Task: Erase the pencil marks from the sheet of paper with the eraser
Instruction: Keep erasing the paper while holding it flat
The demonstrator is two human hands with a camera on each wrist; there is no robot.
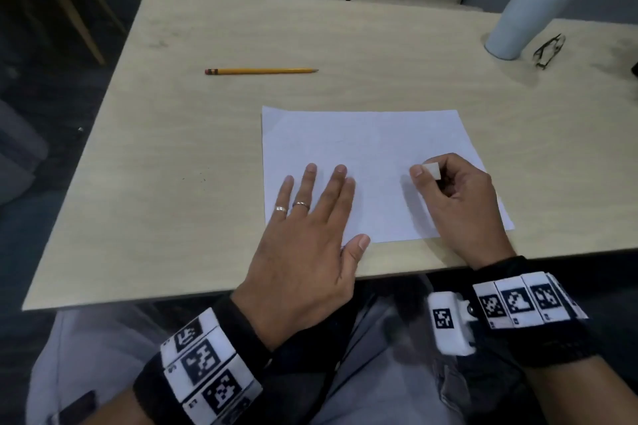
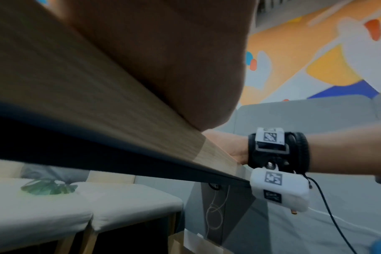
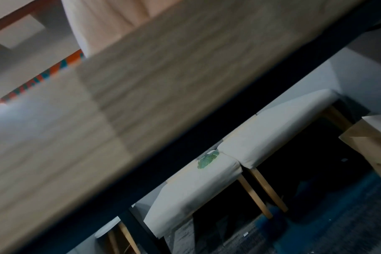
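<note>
A white sheet of paper lies on the light wooden table near its front edge. Only very faint marks show on it. My left hand lies flat on the sheet's lower left part, fingers straight and spread. My right hand rests on the sheet's right side and pinches a small white eraser between thumb and curled fingers. Both wrist views show mostly the table's edge and underside; my right wrist band appears in the left wrist view.
A yellow pencil lies on the table behind the sheet, to the left. A white tumbler and a pair of glasses stand at the far right corner. Cushioned benches sit beyond the table.
</note>
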